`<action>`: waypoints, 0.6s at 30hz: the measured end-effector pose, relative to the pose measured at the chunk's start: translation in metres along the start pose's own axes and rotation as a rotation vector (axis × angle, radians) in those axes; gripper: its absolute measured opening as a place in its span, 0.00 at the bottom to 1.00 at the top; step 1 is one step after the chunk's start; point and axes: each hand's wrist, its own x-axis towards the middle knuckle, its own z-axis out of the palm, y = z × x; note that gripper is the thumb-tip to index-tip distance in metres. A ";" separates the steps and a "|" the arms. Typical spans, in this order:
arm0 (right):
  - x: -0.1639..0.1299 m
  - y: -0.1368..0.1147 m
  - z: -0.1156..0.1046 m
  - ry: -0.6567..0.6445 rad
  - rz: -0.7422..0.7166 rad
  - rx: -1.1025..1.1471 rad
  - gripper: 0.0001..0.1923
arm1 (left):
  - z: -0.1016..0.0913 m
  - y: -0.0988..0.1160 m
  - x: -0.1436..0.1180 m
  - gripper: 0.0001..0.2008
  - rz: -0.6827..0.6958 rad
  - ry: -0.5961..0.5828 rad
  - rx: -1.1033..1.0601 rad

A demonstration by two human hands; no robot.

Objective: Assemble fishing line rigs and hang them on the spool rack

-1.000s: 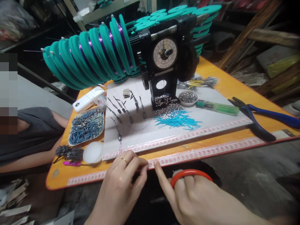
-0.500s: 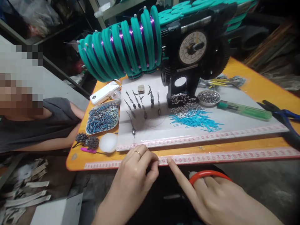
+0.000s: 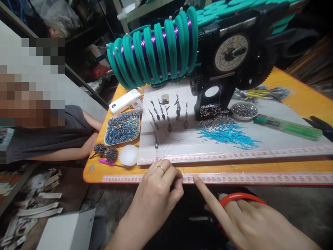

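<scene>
My left hand (image 3: pixel 161 191), with a ring on one finger, is closed in a pinch over the tape measure strip (image 3: pixel 229 178) along the table's front edge. What its fingertips hold, if anything, is too fine to make out. To its right, my right hand (image 3: pixel 241 215) has red-handled scissors (image 3: pixel 241 197) hooked in its curled fingers, while its index finger stretches out and rests on the strip. Past the hands, several weighted dark fittings (image 3: pixel 156 142) hang on thin lines over a pale board (image 3: pixel 177 149) edged with a second measuring tape.
Green spools (image 3: pixel 156 48) wound with purple line sit on a black machine (image 3: pixel 229 59). On the board are blue sticks (image 3: pixel 229 135), a dish of metal bits (image 3: pixel 244 110) and a green tube (image 3: pixel 287 127). A tray (image 3: pixel 122 128) of small tubes stands left. Another person (image 3: pixel 57 139) sits beyond.
The whole view has shifted, so the table and machine appear further right. My hands keep the same pose at the tape strip, left pinched and right index finger on it.
</scene>
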 end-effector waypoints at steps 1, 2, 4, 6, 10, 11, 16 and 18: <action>-0.001 0.000 0.000 -0.005 0.002 0.007 0.40 | 0.000 0.000 0.000 0.07 0.002 0.002 0.000; -0.001 0.000 0.000 -0.011 0.007 0.016 0.40 | 0.000 0.000 -0.001 0.07 0.001 0.004 -0.003; -0.002 -0.001 0.000 -0.021 0.008 0.038 0.41 | 0.001 0.000 -0.001 0.07 -0.004 0.002 -0.014; -0.002 -0.001 -0.001 -0.031 0.005 0.056 0.43 | 0.001 0.000 -0.001 0.07 -0.008 0.001 -0.023; 0.001 0.001 -0.001 -0.037 -0.007 0.055 0.44 | 0.002 -0.002 0.000 0.07 0.006 0.012 -0.003; 0.002 0.002 -0.001 -0.035 -0.012 0.062 0.43 | 0.002 -0.002 0.000 0.07 0.009 0.017 0.007; 0.004 0.001 -0.005 0.032 0.049 0.294 0.27 | 0.006 0.000 -0.003 0.08 0.023 0.087 -0.005; 0.002 -0.006 -0.007 0.027 0.110 0.522 0.18 | 0.008 0.003 -0.005 0.08 0.046 0.187 -0.062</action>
